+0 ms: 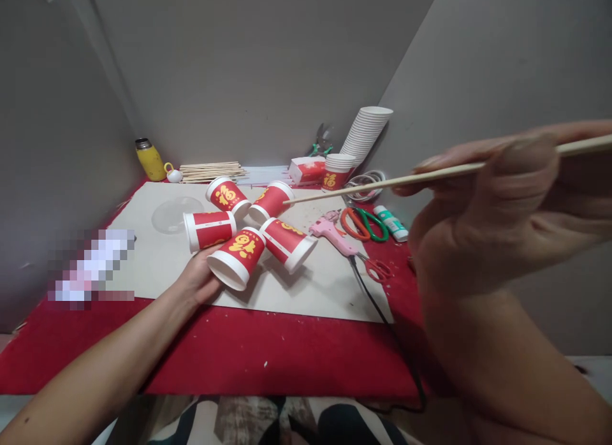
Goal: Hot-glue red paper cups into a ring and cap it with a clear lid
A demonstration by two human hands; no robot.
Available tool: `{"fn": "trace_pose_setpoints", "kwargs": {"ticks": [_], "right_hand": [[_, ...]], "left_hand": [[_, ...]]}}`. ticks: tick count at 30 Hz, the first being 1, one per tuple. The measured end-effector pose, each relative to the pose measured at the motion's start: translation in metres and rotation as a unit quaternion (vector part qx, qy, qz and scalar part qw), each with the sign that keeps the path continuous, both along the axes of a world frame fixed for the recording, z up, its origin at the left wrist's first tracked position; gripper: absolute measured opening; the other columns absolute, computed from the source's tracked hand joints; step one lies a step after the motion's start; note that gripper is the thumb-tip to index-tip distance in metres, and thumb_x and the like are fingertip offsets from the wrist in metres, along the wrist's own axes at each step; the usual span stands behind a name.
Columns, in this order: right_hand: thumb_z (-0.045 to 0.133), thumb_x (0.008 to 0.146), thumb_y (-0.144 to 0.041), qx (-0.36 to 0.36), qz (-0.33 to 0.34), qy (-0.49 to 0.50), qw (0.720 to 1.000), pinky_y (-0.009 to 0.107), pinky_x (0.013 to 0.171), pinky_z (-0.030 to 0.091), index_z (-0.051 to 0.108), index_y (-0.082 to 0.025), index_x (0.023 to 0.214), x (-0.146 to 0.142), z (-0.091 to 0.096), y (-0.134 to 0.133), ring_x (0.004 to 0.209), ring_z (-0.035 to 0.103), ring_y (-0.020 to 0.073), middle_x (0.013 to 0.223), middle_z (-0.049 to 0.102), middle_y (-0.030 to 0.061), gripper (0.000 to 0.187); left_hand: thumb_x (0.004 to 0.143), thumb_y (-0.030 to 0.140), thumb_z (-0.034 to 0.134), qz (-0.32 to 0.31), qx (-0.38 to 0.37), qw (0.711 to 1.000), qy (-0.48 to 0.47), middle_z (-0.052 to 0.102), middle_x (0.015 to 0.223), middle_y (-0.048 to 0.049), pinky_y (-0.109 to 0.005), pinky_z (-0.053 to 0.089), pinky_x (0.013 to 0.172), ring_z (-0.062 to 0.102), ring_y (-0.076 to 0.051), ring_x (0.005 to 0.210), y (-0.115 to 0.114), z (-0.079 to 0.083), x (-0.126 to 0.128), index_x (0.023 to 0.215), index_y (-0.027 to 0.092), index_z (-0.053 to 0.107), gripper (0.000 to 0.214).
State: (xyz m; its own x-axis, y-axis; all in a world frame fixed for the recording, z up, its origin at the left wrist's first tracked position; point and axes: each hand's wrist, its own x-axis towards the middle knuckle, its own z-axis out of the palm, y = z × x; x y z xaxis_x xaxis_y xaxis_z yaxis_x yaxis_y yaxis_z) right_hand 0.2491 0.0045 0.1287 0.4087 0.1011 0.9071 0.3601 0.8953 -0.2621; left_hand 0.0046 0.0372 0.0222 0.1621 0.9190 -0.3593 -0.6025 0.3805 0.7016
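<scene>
Several red paper cups with gold characters (248, 225) lie joined in a ring on a pale board (310, 292). My left hand (198, 282) rests on the board and grips the nearest cup (238, 256) from below. My right hand (502, 203) is raised close to the camera, fingers pinched on a long thin wooden stick (382, 182). The stick's tip points left, above the cup ring.
A pink glue gun (333, 234) with a black cord, orange and green scissors (364, 224), small red scissors (377, 268) and a glue bottle (391, 222) lie right of the cups. At the back are stacked white cups (366, 134), a stick bundle (213, 171) and a yellow bottle (149, 160).
</scene>
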Motion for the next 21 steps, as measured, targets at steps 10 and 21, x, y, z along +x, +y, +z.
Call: {"fn": "trace_pose_setpoints", "kwargs": {"ticks": [10, 21], "right_hand": [[0.064, 0.097, -0.032, -0.110, 0.114, -0.039, 0.987, 0.019, 0.045, 0.056, 0.060, -0.026, 0.093, -0.006, -0.007, 0.008, 0.060, 0.073, 0.0111, 0.068, 0.072, -0.0069, 0.009], [0.060, 0.098, -0.038, -0.276, 0.177, -0.150, 0.933, 0.025, 0.056, 0.060, 0.052, -0.025, 0.094, -0.025, -0.039, 0.030, 0.058, 0.070, 0.0104, 0.073, 0.069, -0.0063, 0.016]], "left_hand": [[0.082, 0.008, 0.066, -0.044, -0.011, 0.999, -0.007, 0.078, 0.094, -0.0152, -0.037, 0.063, 0.081, 0.075, -0.024, 0.081, -0.002, -0.004, 0.002, 0.093, 0.007, 0.073, 0.012], [0.083, 0.003, 0.060, -0.053, -0.070, 0.996, 0.025, 0.078, 0.085, -0.0147, -0.034, 0.059, 0.076, 0.074, -0.022, 0.072, -0.007, 0.004, 0.007, 0.083, 0.004, 0.074, 0.014]]}}
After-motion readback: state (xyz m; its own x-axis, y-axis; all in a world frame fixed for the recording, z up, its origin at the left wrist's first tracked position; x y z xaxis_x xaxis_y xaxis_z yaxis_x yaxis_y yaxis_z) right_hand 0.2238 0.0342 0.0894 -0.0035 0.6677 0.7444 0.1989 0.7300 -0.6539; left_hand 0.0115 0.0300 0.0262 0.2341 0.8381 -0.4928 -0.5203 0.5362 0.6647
